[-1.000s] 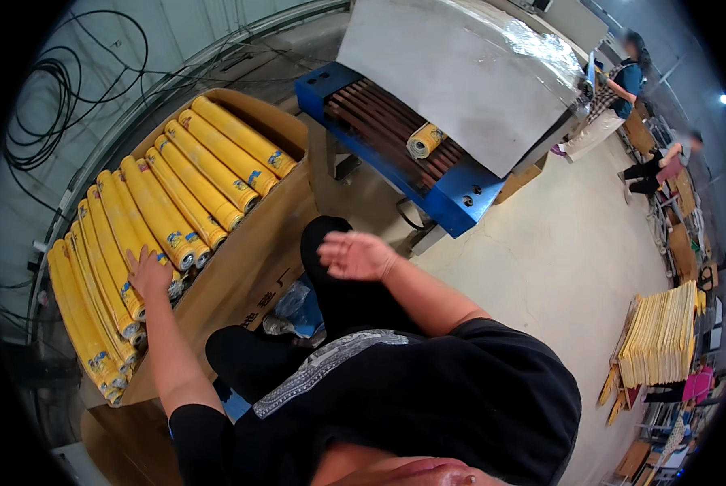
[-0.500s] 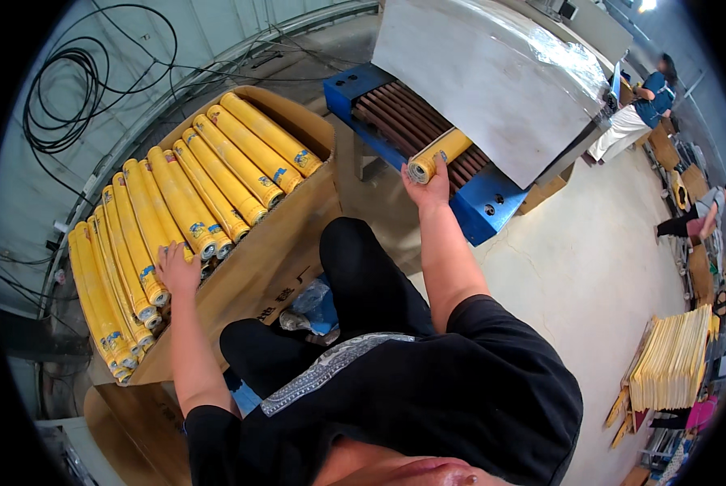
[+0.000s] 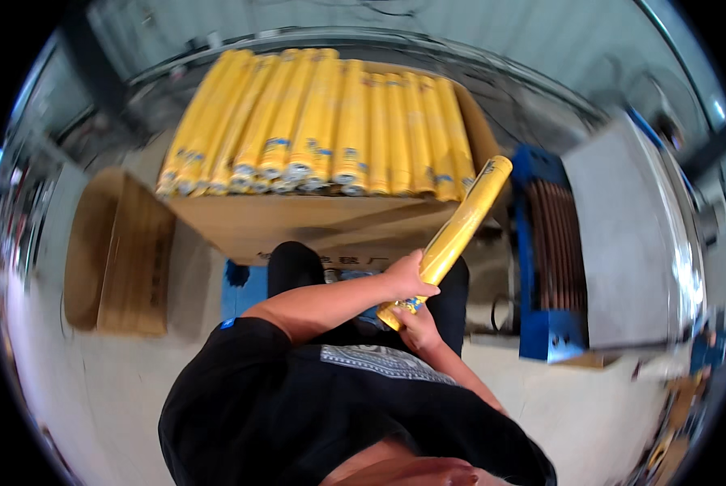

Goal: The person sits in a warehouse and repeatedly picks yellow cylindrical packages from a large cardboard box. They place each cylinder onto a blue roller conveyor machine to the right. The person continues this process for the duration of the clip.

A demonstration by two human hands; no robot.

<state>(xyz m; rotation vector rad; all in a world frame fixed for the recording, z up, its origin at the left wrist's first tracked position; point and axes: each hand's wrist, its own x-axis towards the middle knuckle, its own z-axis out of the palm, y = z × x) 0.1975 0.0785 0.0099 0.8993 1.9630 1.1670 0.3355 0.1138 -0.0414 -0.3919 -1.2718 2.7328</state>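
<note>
Both of my hands hold a yellow wrapped roll (image 3: 470, 212), a long cylinder with blue print, slanting in front of my body with its upper end to the right. My left hand (image 3: 409, 276) is closed round its lower part. Just below, my right hand (image 3: 419, 327) grips it near the bottom end, thumb along the print. Several similar rolls (image 3: 308, 121) lie side by side, heaped above the rim of a large cardboard box (image 3: 314, 223) in front of my knees. Their near ends look silvery.
On the right stands a blue-framed machine (image 3: 551, 336) with dark brown rollers (image 3: 555, 243) and a pale cover sheet (image 3: 626, 235). An open cardboard box (image 3: 136, 259) is on the floor at left. A blue object (image 3: 249, 292) lies beside my leg.
My view has swung left. The roll has come away from the machine's rollers to in front of my body. My left hand has left the boxed rolls and now grips this roll too.
</note>
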